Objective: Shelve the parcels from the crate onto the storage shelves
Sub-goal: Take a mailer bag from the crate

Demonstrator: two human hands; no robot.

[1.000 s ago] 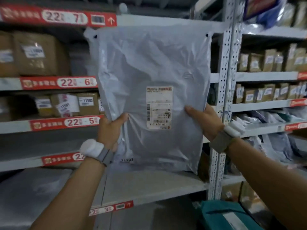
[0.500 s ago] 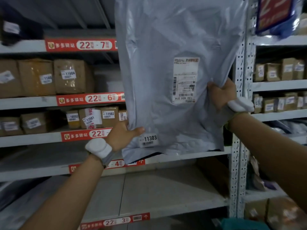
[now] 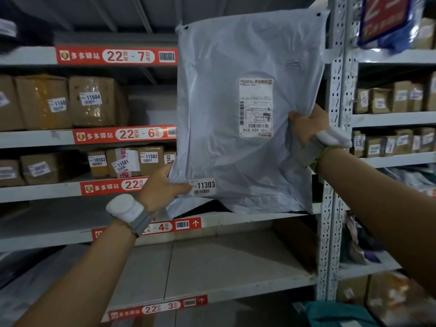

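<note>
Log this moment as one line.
bag: upright, label facing camera | left hand: grips its lower left corner | right hand: grips its right edge | shelf: just below bag, contact unclear

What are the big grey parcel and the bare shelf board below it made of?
The grey parcel seems thin plastic film, slightly glossy; it wrinkles and puckers where the left hand and right hand grip it. The shelf board is likely painted sheet metal, matte grey, with a thin front edge.

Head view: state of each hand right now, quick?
Left hand: holding the grey parcel at its lower left corner.
Right hand: holding the same parcel at its right edge.
</note>
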